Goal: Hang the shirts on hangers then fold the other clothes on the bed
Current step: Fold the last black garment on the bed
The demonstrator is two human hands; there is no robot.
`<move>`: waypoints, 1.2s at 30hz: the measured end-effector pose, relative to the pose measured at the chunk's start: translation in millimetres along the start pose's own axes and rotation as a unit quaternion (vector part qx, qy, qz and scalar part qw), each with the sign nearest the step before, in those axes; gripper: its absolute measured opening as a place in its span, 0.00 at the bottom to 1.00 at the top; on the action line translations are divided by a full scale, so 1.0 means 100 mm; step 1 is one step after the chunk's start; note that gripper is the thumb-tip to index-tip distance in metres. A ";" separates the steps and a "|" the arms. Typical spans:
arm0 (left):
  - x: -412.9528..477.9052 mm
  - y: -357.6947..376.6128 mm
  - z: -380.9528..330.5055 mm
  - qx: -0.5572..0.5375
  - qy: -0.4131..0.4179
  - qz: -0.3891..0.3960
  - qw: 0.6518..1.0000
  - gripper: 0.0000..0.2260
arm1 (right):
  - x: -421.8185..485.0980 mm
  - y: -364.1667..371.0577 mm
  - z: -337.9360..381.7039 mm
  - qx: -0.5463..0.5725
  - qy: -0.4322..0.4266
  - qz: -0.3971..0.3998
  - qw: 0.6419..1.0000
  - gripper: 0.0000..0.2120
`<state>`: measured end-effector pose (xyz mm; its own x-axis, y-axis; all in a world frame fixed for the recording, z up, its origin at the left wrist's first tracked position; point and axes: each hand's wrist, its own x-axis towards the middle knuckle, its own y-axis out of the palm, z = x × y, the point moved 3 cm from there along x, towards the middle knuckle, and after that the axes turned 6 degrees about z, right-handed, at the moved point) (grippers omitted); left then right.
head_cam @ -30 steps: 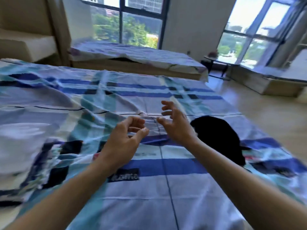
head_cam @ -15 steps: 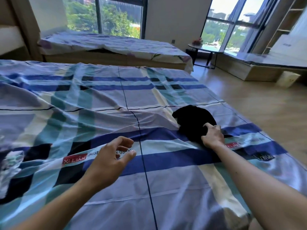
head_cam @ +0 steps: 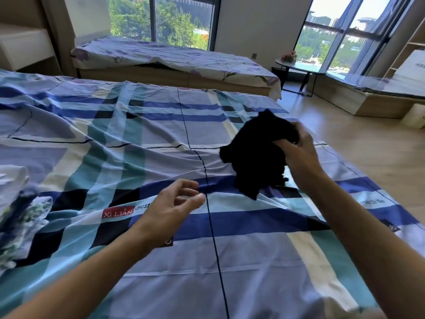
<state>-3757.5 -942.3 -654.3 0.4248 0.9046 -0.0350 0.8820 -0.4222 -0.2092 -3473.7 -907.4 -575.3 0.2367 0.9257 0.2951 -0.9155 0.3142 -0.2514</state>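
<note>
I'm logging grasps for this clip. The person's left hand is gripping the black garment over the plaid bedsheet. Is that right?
Not quite: the head view shows the right hand gripping the black garment over the plaid bedsheet. The left hand is loosely curled and holds nothing.
</note>
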 end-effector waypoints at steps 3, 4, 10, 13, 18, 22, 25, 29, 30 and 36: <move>0.03 0.00 -0.01 -0.232 -0.068 0.033 0.970 0.27 | -0.37 0.51 0.20 0.001 -0.010 0.179 0.984 0.19; 0.03 -0.01 0.00 -0.276 -0.077 0.040 0.957 0.28 | -0.51 0.69 0.21 -0.006 -0.016 0.245 0.969 0.20; -0.06 -0.14 0.22 -0.202 -0.065 -0.001 0.977 0.26 | -0.90 1.27 -0.01 -0.131 -0.043 0.415 0.899 0.19; -0.07 -0.21 0.16 -0.187 -0.042 0.006 0.981 0.19 | -0.83 1.16 0.06 -0.074 -0.025 0.433 0.898 0.20; -0.01 -0.33 0.01 -0.145 -0.004 -0.019 0.989 0.16 | -0.69 0.92 0.06 0.042 0.033 0.442 0.896 0.16; 0.04 -0.50 -0.01 -0.118 -0.003 -0.073 0.990 0.11 | -0.61 0.82 0.06 0.127 0.051 0.347 0.928 0.18; 0.01 -0.59 -0.15 -0.115 0.026 -0.140 0.983 0.05 | -0.50 0.74 0.08 0.206 0.050 0.251 0.944 0.16; -0.03 -0.89 -0.17 -0.048 0.051 -0.254 0.965 0.06 | -0.36 0.60 0.08 0.251 0.070 0.146 0.954 0.14; -0.05 -0.98 -0.19 -0.012 0.057 -0.284 0.957 0.08 | -0.33 0.54 0.07 0.258 0.086 0.115 0.955 0.15; -0.18 -1.43 -0.20 -0.089 0.034 -0.375 0.922 0.09 | -0.25 0.20 -0.18 0.192 0.207 -0.037 0.958 0.16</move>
<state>-3887.0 -899.4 -603.9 -0.3120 0.9429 0.1165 0.9498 0.3127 0.0131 -3492.1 -920.3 -603.8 0.3422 0.9328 -0.1131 -0.9243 0.3558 0.1381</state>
